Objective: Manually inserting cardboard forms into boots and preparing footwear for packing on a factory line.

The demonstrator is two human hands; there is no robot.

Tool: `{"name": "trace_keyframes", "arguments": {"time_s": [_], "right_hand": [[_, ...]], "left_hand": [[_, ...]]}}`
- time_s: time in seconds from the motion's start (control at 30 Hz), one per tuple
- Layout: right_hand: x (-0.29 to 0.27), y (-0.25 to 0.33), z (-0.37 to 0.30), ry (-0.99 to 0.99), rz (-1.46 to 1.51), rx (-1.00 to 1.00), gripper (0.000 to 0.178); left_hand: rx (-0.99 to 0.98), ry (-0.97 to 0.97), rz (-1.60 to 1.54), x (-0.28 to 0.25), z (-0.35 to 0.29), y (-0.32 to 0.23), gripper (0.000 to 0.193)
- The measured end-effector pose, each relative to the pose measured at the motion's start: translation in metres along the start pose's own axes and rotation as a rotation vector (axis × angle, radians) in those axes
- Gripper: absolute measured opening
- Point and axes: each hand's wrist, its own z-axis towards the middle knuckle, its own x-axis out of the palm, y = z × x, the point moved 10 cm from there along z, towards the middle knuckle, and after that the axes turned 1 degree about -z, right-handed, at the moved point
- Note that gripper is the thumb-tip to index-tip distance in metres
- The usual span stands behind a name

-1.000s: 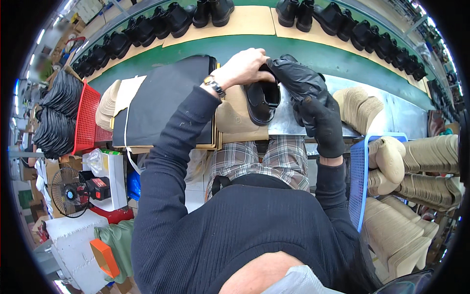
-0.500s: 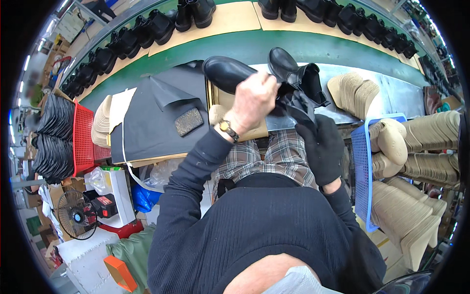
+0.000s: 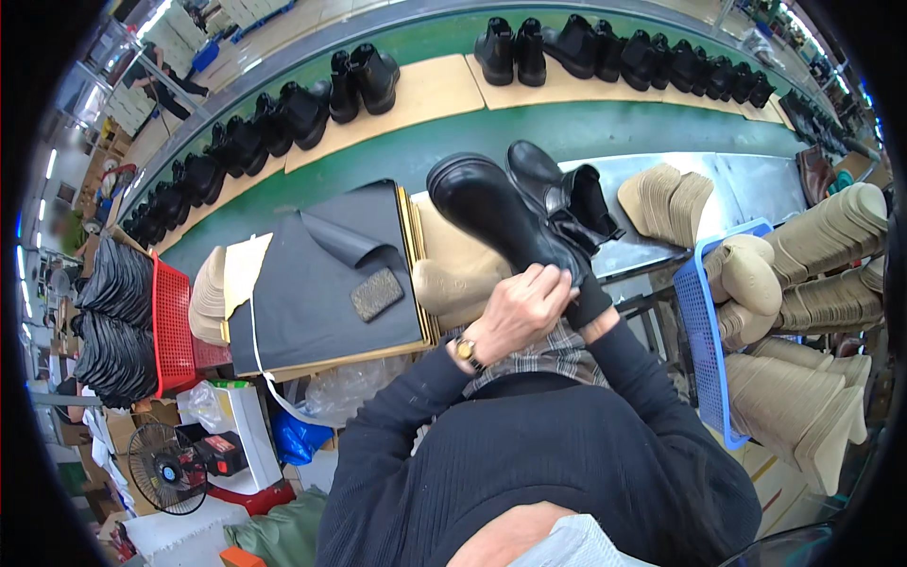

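A shiny black boot (image 3: 496, 213) is held tilted in front of me, toe pointing away and to the left. My left hand (image 3: 529, 307), bare with a watch at the wrist, is closed, fingertips pinched at the boot's shaft. My right hand (image 3: 592, 299), in a black glove, is at the shaft's near end; its fingers are mostly hidden by the boot, which it appears to hold. Just beyond, a second black boot (image 3: 537, 170) rests on the metal-topped table (image 3: 652, 248), its open shaft toward the right.
Left of the boot lie a black sheet stack (image 3: 283, 321), a dark abrasive block (image 3: 377, 295) and beige shaped inserts (image 3: 453, 286). More inserts (image 3: 666, 203) stand right, beside a blue basket (image 3: 701, 331). A red basket (image 3: 173, 326) is far left. Finished boots (image 3: 373, 80) line the green conveyor (image 3: 425, 132).
The held boot has turned, its toe now closer to the second boot. My gloved right hand has moved from the boot's right side to the shaft's near end; my left hand has come nearer me.
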Motion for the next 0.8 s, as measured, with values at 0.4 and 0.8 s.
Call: {"name": "trace_keyframes", "arguments": {"time_s": [0.4,0.8], "right_hand": [[0.038,0.07,-0.054,-0.089,-0.154,-0.241,0.037],[0.031,0.123,-0.067,-0.188,-0.321,-0.407,0.038]], "left_hand": [[0.368,-0.234,-1.101,-0.205,0.05,0.016,0.073],[0.306,-0.384,-0.973,-0.219,0.04,-0.021,0.059]]}}
